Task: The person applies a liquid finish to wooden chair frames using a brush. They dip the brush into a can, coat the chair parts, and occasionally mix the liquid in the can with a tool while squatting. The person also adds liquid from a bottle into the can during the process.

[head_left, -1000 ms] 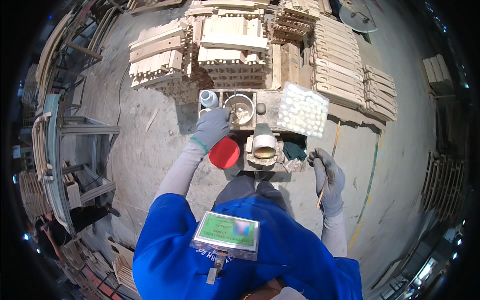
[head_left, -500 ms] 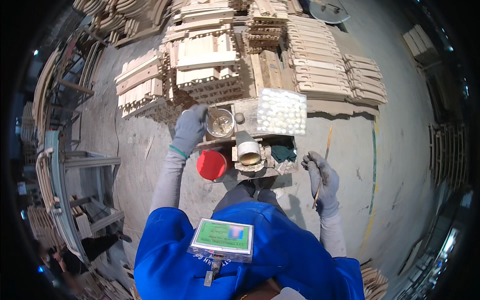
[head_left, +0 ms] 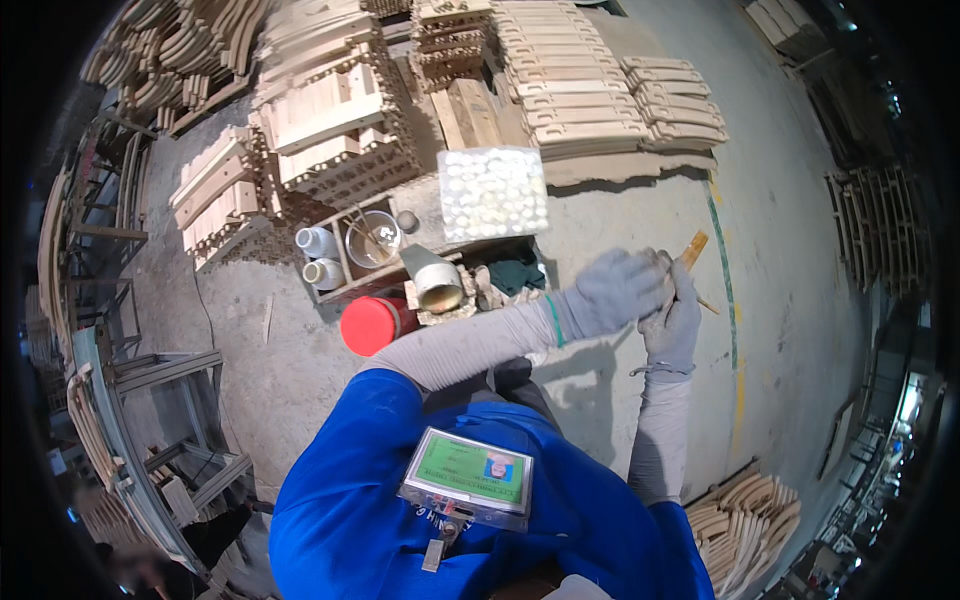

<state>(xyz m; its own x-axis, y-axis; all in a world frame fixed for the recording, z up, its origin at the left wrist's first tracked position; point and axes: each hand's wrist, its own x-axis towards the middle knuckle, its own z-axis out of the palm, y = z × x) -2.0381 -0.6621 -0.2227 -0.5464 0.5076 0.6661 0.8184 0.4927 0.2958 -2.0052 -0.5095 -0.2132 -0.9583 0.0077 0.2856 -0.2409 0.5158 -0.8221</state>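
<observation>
From where I'm standing, the right hand (head_left: 674, 328), in a grey glove, is closing on a wooden strip (head_left: 694, 249), its fingers curling up around it. The strip is jutting out beyond the fingertips, its broad, amber-coloured end pointing away from the wearer, and a thin stick tip (head_left: 709, 306) is poking out on the far right side of the same hand. The left hand (head_left: 620, 293), gloved too, is reaching across the body and meeting the right at the fingers; it is blurring there, so I can't tell whether it is gripping anything. Both hands are hovering over the bare floor, just to the right of a low wooden worktop (head_left: 425, 203). Nearest them on that side, a dark green cloth (head_left: 515, 277) is lying bunched up, with a sheet of white round pieces (head_left: 493, 195) lying flat beyond it. Further left, a white cylinder (head_left: 438, 287) is leaning with its mouth toward the wearer, a red-topped tub (head_left: 368, 326) is sitting beside it, and a clear bowl (head_left: 385, 222) is holding slim sticks.
</observation>
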